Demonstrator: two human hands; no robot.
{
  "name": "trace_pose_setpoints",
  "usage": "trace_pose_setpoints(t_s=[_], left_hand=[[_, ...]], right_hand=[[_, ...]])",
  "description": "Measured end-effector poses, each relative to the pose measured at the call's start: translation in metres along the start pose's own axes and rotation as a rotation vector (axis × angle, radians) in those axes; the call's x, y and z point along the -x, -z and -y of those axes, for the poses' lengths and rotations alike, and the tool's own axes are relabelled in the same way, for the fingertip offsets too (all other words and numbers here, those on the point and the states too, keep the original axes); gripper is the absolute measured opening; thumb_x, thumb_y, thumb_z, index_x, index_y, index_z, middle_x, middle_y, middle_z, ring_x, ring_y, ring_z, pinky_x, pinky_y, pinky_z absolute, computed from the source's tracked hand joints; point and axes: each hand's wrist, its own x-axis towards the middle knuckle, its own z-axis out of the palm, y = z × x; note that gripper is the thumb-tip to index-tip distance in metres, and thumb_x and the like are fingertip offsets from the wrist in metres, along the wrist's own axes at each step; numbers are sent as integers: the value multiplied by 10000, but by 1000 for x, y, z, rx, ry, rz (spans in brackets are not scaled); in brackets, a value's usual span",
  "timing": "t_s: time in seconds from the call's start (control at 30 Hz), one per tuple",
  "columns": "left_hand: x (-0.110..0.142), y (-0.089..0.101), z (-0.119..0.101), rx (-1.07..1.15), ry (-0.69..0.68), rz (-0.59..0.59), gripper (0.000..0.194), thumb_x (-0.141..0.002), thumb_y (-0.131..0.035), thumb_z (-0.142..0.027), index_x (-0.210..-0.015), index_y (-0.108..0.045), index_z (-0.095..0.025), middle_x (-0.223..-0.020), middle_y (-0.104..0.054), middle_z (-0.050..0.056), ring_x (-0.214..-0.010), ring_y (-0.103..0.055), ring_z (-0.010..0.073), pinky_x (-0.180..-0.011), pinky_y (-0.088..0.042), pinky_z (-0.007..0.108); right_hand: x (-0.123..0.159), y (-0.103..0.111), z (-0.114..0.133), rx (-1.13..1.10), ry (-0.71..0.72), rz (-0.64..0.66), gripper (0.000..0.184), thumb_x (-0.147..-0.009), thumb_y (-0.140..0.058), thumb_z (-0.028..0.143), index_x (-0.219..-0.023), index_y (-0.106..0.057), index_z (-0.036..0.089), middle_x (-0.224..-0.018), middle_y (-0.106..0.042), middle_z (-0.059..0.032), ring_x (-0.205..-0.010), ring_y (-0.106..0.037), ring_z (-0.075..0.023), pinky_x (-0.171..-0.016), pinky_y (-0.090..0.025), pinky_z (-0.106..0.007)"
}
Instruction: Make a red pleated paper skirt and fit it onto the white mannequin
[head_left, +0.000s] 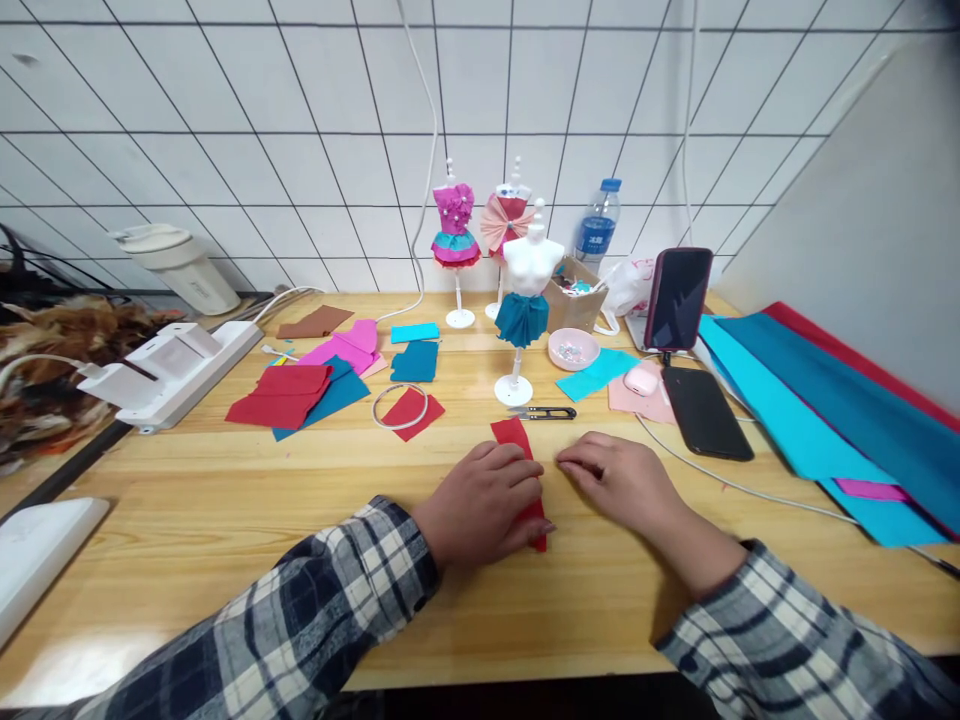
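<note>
My left hand rests on a red crepe paper strip, its fingers lying flat across the middle and the thumb spread toward the near end. To the right, my right hand is on the table, apart from the strip. Its fingertips are drawn together; whether they pinch anything small I cannot make out. Beyond the strip lie thread snips. Behind them stands a white mini dress form with a teal skirt around its waist.
Two dressed forms, one in a magenta top, stand near the wall. A pink bowl holds small beads. Crepe paper pieces and a white ring lie left. Phones, including a flat black one, and large paper sheets lie right.
</note>
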Motion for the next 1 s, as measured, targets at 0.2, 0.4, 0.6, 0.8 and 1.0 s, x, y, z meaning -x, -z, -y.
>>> trace_pose_setpoints(t_s=[0.2, 0.4, 0.6, 0.8, 1.0], left_hand=[[1, -2, 1, 8, -37, 45, 354, -927, -511, -515, -952, -639, -186, -1280, -642, 69, -1130, -542, 265, -927, -398, 425], [1, -3, -2, -27, -46, 74, 353, -939, -487, -516, -973, -628, -194, -1323, -615, 69, -1144, -526, 265, -928, -382, 423], [5, -3, 0, -14, -40, 80, 364, -915, -529, -530, -994, -612, -184, -1293, -632, 68, -1118, -542, 263, -907, -377, 425], [11, 15, 18, 92, 115, -4, 261, -934, -519, -425, -926, -633, -190, -975, -707, 60, -928, -584, 225, -841, -419, 385], [13, 8, 21, 80, 79, 33, 317, -920, -559, -386, -1182, -639, -225, -1205, -681, 77, -1115, -572, 253, -980, -390, 427]], right_hand=[[-1, 3, 9, 187, 12, 72, 273, -975, -467, 321, -999, -738, 296, -928, -719, -21, -783, -654, -164, -583, -369, -271], [2, 7, 18, 333, 7, 126, 229, -940, -530, 256, -1044, -728, 308, -936, -702, -33, -720, -628, -158, -500, -252, -287], [6, 16, 14, 304, 82, 174, 335, -1007, -402, 358, -1107, -719, 315, -900, -687, -21, -672, -627, -146, -500, -269, -299], [9, 13, -1, 237, 125, 124, 353, -1007, -395, 344, -1237, -662, 325, -977, -715, -18, -774, -667, -159, -552, -363, -279], [9, 13, -1, 76, 38, -8, 317, -973, -454, 313, -1173, -698, 279, -959, -731, -35, -804, -671, -165, -627, -438, -269]])
